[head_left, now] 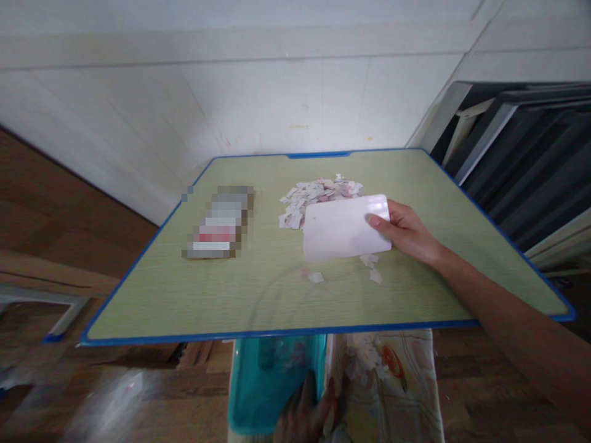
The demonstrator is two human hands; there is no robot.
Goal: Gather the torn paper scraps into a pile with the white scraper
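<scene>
head view: our right hand [409,231] grips the right end of a white board [339,231], thumb on top, fingers behind, over the middle of the table [161,295], just nearer than a pile of scraps [318,192]. we judge the board light and fairly stiff, its glossy face a little slippery; the short right edge seems a sound place to pinch. the scraps look flimsy and quick to scatter. below the table's near edge, a teal tray [244,394] has some scraps toward its far end, too blurred to count. our left hand [302,415] is at the tray's right side; we cannot tell whether it grips. right of the tray, a patterned cloth [406,394] bears more scraps.
</scene>
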